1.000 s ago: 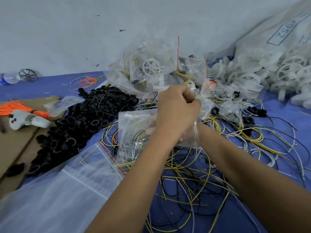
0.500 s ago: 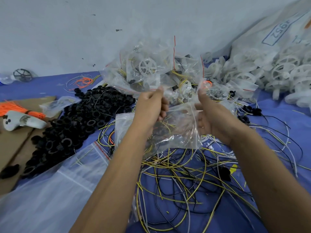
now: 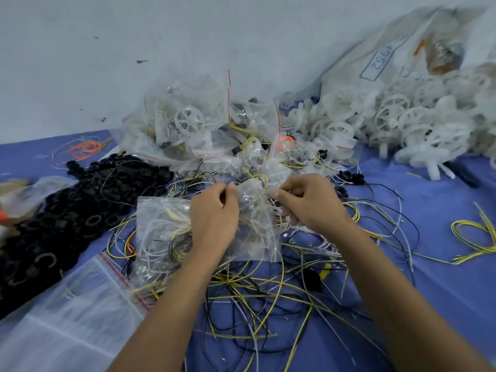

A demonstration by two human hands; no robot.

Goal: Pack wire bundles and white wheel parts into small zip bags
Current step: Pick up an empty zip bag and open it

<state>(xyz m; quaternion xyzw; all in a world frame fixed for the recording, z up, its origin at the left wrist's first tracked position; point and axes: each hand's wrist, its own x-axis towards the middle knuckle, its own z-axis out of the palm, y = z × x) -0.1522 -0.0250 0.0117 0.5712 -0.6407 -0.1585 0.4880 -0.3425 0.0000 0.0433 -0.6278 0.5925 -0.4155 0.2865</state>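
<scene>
Clear zip bag [image 3: 255, 237] top pinched by left hand [image 3: 214, 216] and right hand [image 3: 308, 205] | wires tucked before sealing | filled bags [image 3: 193, 130] behind it

Glossy, crinkled clear-plastic zip bag [image 3: 255, 232]

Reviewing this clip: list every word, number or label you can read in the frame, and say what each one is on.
"4952": handwritten in blue inside a blue box, on the big white sack at upper right, tilted along it.
Faint blue marks just below that box on the same sack: too blurred to read.
Orange and brown printed patch higher on the sack: a picture or logo, no legible text.
Nothing else carries readable text.
</scene>
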